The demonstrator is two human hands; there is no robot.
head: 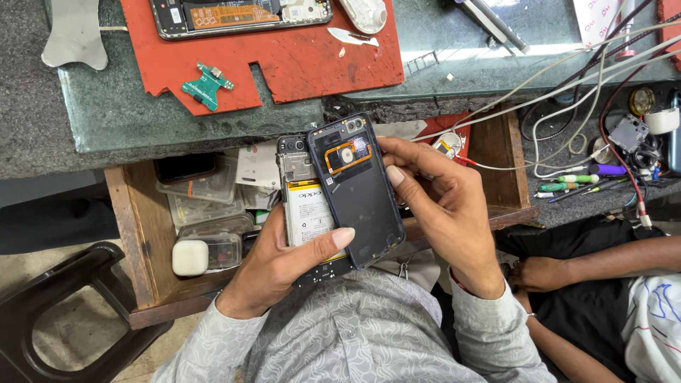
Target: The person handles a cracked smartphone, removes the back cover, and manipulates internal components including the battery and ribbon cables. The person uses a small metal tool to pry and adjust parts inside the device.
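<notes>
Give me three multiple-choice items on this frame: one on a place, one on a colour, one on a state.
1. Where does the small green circuit board lie?
A. In the open wooden drawer
B. On the red mat
C. In the person's lap

2. What colour is the detached back cover in the hands?
A. Dark blue-black
B. White
C. Red

3. In what state is the phone in the left hand?
A. Fully closed
B. Opened, with battery exposed
C. Screen lit and facing up

Answers:
1. B, since the board rests at the lower edge of the red mat on the bench top.
2. A, since the cover gripped by the right hand is dark with an orange-ringed part inside.
3. B, since the white battery and camera module show beside the lifted cover.
</notes>
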